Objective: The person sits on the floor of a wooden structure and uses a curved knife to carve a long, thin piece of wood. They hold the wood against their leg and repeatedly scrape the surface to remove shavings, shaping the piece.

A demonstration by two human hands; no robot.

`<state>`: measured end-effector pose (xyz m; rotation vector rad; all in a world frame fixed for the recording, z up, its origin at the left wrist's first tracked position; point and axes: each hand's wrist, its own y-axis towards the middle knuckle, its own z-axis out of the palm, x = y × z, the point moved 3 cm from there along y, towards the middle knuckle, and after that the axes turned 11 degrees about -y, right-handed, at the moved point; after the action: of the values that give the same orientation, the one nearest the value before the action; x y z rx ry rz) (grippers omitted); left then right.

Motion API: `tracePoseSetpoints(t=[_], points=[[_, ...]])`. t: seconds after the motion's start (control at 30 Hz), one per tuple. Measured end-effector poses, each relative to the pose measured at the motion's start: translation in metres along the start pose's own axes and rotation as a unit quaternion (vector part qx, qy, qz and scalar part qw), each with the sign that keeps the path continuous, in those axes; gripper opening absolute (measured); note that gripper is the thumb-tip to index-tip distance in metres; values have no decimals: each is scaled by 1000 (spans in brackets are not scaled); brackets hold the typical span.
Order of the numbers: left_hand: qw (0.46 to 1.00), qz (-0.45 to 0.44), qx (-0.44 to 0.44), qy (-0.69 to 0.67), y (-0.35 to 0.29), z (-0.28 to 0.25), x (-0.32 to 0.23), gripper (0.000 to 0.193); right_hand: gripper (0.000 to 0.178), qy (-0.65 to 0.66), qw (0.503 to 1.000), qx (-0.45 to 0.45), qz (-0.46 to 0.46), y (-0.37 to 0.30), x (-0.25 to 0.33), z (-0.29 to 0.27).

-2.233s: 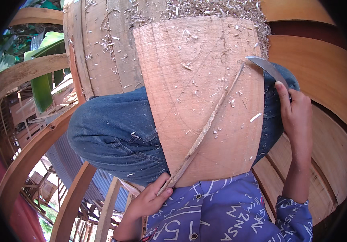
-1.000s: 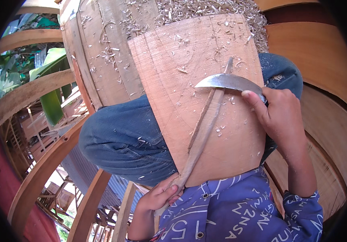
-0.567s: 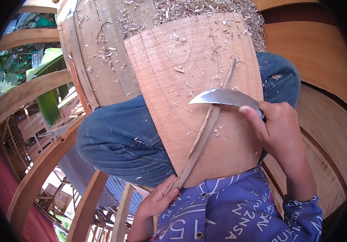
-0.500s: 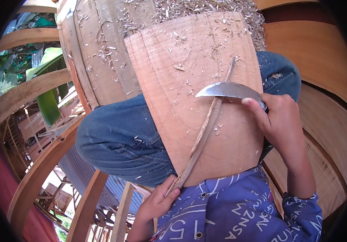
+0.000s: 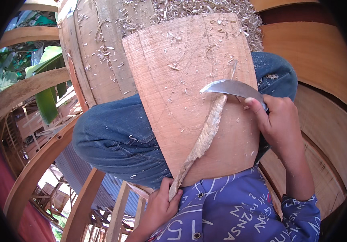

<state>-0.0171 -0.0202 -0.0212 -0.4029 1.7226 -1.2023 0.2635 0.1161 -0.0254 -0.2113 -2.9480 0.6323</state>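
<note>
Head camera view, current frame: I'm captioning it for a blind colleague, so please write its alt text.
A person's right hand holds a curved knife that crosses over a rough stick gripped in the left hand. Beneath, a broad wooden board rests across the person's jeans-clad lap, with curled wood shavings heaped beyond it.

Left hand (image 5: pixel 163 205) curls low while right hand (image 5: pixel 279 116) curls higher.

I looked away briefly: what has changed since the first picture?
The curved grey steel blade in the right hand has moved left and down the picture. The long brown wooden stick has turned to show a broader, rough face. As before, the left hand holds the stick's near end, and the reddish-brown wooden board lies across the lap.
</note>
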Motion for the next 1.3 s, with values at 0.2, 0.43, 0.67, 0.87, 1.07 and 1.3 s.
tracePoseSetpoints(t=[0.2, 0.43, 0.67, 0.87, 1.07, 1.3], points=[[999, 41, -31, 18, -1, 5, 6, 26, 61, -69, 994, -63, 58, 21, -29, -3], [993, 63, -62, 83, -2, 6, 9, 29, 49, -3, 997, -26, -68, -5, -2, -4], [991, 60, -43, 111, -6, 2, 11, 46, 60, -76, 996, -10, -37, 16, -7, 1], [988, 96, -46, 108, -4, 3, 12, 50, 63, -77, 992, -58, 85, 42, -25, -7], [993, 65, -26, 98, -5, -2, 11, 44, 54, 5, 999, -21, -25, 18, -1, -16], [995, 64, 3, 71, 0, -8, 6, 46, 55, -84, 996, -12, -35, 19, -4, -2]])
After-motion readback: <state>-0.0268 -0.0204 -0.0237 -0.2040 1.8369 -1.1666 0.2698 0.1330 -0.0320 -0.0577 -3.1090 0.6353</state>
